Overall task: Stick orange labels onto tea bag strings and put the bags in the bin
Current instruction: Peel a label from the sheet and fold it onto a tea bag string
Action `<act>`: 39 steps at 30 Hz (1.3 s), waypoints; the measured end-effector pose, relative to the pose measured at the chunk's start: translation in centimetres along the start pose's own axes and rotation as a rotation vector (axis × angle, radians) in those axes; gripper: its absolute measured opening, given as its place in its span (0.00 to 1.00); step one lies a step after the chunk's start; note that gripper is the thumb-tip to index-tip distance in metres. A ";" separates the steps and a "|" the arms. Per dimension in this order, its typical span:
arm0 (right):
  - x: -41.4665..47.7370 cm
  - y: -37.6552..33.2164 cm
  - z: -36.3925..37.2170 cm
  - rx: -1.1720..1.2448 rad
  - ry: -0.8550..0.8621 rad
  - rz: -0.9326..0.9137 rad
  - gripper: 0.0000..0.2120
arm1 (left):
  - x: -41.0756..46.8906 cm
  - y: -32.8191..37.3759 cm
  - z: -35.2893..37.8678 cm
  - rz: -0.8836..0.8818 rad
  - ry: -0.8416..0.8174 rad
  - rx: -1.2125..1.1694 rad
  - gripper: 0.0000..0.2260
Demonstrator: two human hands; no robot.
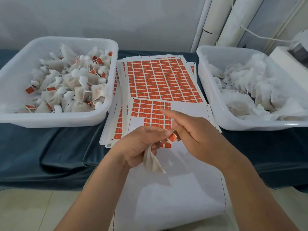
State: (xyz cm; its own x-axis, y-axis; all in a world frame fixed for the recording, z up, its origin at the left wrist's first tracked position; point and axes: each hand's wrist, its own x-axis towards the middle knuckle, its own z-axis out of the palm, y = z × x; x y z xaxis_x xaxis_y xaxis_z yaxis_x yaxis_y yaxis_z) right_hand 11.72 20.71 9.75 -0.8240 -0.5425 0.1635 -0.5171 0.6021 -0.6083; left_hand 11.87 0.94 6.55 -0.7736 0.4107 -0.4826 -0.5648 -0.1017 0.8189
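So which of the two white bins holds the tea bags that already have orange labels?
The left bin: orange labels show among its tea bags. The right bin holds only plain white bags.

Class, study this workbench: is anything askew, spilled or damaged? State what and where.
The label sheets between the left bin and right bin lie fanned and skewed, not squared. The nearest sheet, mostly peeled bare, overhangs the table edge and sags. Nothing looks spilled or torn.

Pale wall (116, 17), white pipes (233, 22), blue-covered table (50, 155), tiled floor (33, 210).
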 end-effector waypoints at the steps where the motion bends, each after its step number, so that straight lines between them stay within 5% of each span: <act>1: 0.0 0.1 0.0 0.002 -0.002 -0.003 0.23 | 0.0 0.0 0.0 -0.003 0.007 -0.002 0.12; 11: 0.1 1.0 0.7 0.006 0.009 0.018 0.20 | 0.1 -0.2 -0.1 0.037 -0.001 0.076 0.06; 18: 0.0 1.4 2.5 0.467 0.350 0.254 0.17 | -0.2 -0.8 1.1 0.284 0.354 0.165 0.07; 21: -0.4 1.6 3.8 0.478 0.245 0.389 0.17 | -0.1 -1.3 1.2 0.369 0.401 0.090 0.05; 30: -0.6 2.1 4.9 0.410 0.191 0.204 0.13 | 0.3 -1.9 1.3 0.398 0.398 0.109 0.05; 39: -0.5 2.1 5.6 0.402 0.248 0.184 0.12 | 0.3 -1.7 0.8 0.377 0.397 0.387 0.07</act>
State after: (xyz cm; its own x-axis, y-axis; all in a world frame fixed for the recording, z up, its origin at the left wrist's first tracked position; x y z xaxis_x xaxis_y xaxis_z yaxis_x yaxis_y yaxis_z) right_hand 12.37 18.96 4.03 -0.9486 -0.2634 0.1752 -0.2680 0.3750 -0.8875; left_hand 12.85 2.01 5.26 -0.9865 0.0391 -0.1589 -0.1488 0.1898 0.9705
